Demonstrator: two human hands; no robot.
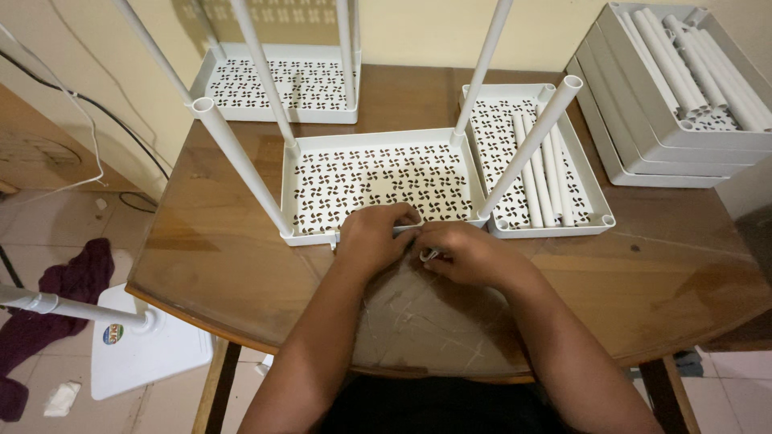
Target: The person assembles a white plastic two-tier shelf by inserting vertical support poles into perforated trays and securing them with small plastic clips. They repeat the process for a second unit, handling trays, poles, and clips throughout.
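Note:
A white perforated plastic shelf tray (378,153) lies on the wooden table with several white tubes standing in its corners, such as the near-left tube (241,165) and the near-right tube (531,137). My left hand (371,237) and my right hand (462,251) meet at the tray's near edge. Both are closed around a small white piece (426,255) that is mostly hidden by the fingers.
A second tray (599,217) holding loose white tubes lies to the right. A stack of trays with more tubes (683,137) sits at the far right, another tray with posts (277,112) at the back. A fan base (145,345) and dark cloth (72,281) are on the floor at left.

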